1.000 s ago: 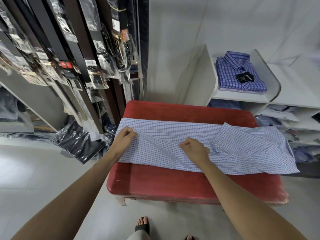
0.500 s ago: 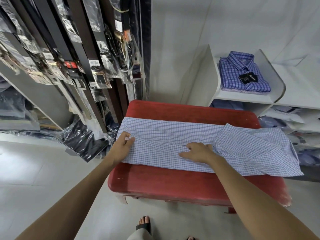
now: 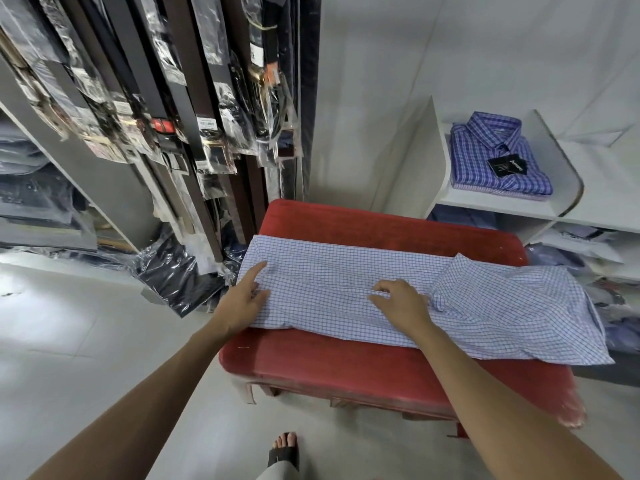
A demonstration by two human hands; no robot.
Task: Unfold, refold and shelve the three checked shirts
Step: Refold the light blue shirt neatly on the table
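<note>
A light checked shirt point(image 3: 398, 299) lies lengthwise across a red bench point(image 3: 381, 379); the left hand point(image 3: 244, 299) rests flat, fingers straight, at its left end, while the right hand point(image 3: 403, 306) presses mid-shirt with loosely bent fingers, gripping nothing

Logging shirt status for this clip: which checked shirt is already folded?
The dark blue shirt on the white shelf, collar up with a black tag. The pale shirt lies spread on the red bench.
</note>
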